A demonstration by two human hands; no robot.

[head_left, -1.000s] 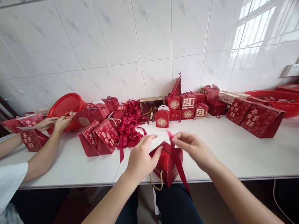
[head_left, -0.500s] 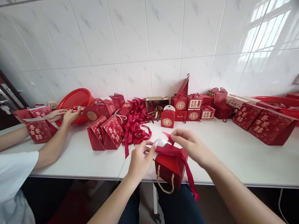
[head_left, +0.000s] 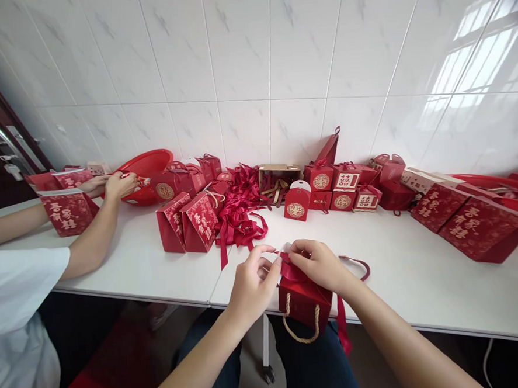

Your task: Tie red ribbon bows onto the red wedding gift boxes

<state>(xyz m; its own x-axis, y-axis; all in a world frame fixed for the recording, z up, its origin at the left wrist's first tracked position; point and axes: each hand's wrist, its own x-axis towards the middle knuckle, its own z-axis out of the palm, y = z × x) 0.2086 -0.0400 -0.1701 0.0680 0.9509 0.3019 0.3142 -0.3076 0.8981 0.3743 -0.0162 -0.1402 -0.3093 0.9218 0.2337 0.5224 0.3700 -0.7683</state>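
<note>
A small red gift box (head_left: 304, 299) with a twisted rope handle (head_left: 301, 339) sits at the table's front edge, partly overhanging it. Dark red ribbon (head_left: 292, 271) lies over its top, and one tail hangs down at the right side. My left hand (head_left: 258, 279) pinches the ribbon at the top left of the box. Close beside it, my right hand (head_left: 318, 263) has its fingers closed on the ribbon too. The fingertips nearly meet, and the hands hide part of the box top. A dark red cord loop (head_left: 357, 264) shows behind my right wrist.
Behind the hands lie a heap of red ribbons (head_left: 243, 218), an open carton (head_left: 279, 172) and several red gift boxes (head_left: 342, 189). Larger red boxes stand left (head_left: 199, 224) and right (head_left: 484, 221). At left, a co-worker's hands (head_left: 118, 184) are over a red basket (head_left: 152, 162).
My right hand has come down and left, close to my left hand, bringing the raised ribbon end to the box top. The cord loop now shows at the right. The view has shifted slightly.
</note>
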